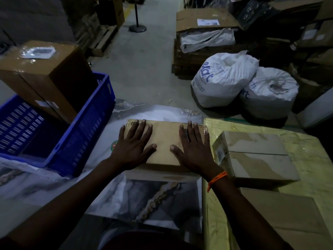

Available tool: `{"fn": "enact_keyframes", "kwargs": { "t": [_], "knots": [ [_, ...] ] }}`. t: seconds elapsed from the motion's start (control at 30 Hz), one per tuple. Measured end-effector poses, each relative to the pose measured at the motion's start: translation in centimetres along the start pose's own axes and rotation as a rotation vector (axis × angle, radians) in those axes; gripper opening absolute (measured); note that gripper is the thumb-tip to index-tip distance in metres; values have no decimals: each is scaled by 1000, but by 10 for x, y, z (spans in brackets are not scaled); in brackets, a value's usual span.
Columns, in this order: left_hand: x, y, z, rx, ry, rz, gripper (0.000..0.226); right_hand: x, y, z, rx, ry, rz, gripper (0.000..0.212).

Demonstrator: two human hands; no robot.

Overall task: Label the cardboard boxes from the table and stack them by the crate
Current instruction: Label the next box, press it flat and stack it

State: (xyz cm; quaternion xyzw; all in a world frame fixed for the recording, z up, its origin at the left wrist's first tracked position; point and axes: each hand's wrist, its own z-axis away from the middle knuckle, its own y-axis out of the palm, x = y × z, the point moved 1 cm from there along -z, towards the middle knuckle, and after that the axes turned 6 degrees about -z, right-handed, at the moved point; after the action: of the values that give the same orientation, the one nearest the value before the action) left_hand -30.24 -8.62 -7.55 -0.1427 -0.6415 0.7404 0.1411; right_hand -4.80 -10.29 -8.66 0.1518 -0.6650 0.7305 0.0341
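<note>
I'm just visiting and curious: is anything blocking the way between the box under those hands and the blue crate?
Nothing visible does. Both the left hand and right hand lie flat on the cardboard box, and only a strip of marbled sheet separates it from the blue crate on its left.

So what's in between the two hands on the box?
Just the bare brown top of the cardboard box, with the left hand and right hand lying flat on it either side. The head view shows it.

One head-worn wide view — looking forward and down, close over the table — nothing shared.
</note>
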Motion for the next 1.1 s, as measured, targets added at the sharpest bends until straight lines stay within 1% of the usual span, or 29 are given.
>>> {"fn": "enact_keyframes", "kwargs": {
  "t": [0.13,0.2,0.23,0.3,0.37,0.4,0.43,0.5,0.53,0.57,0.6,0.63,0.7,0.73,0.77,0.83,0.87,0.97,1.0,1.1],
  "knots": [
    [1,7,-1,-40,-8,9,85,1,5,2,-43,9,7,96],
    [1,10,0,-72,-47,45,83,0,4,2,-80,56,-33,100],
    [0,10,1,-114,-86,86,84,0,4,3,-104,103,-86,102],
    [-2,9,2,-230,-198,209,84,-1,1,5,-198,226,-243,103],
    [-4,7,3,-283,-358,389,87,0,-8,3,-294,384,-405,103],
    [-4,3,3,-278,-431,480,89,-3,-14,-2,-287,482,-490,102],
    [-3,-1,2,-255,-490,568,89,-10,-18,-10,-246,567,-600,100],
    [1,-8,-1,-241,-540,705,79,-27,-21,-26,-146,633,-823,82],
    [3,-11,-3,-253,-540,750,68,-32,-23,-30,-131,631,-888,74],
    [3,-13,-4,-275,-533,778,60,-38,-23,-34,-141,618,-914,71],
    [4,-14,-6,-306,-522,803,57,-40,-26,-35,-163,604,-922,68],
    [5,-14,-9,-329,-513,832,60,-37,-34,-32,-204,594,-935,62],
    [4,-18,-13,-396,-499,909,74,-35,-48,-29,-339,573,-983,49],
    [4,-21,-15,-444,-501,966,77,-36,-52,-27,-402,559,-1014,47],
    [4,-22,-17,-492,-520,1040,72,-36,-55,-26,-457,550,-1056,47],
    [7,-20,-20,-560,-579,1164,52,-36,-53,-22,-518,525,-1155,46],
    [10,-16,-20,-567,-612,1185,47,-35,-47,-19,-526,530,-1178,45],
    [16,2,-9,-496,-674,1160,64,-33,-19,-3,-512,560,-1165,38],
    [16,8,-4,-480,-677,1129,63,-31,-9,5,-495,559,-1144,38],
    [16,27,13,-422,-664,1010,45,-30,22,31,-461,562,-1116,45]
  ]
}}
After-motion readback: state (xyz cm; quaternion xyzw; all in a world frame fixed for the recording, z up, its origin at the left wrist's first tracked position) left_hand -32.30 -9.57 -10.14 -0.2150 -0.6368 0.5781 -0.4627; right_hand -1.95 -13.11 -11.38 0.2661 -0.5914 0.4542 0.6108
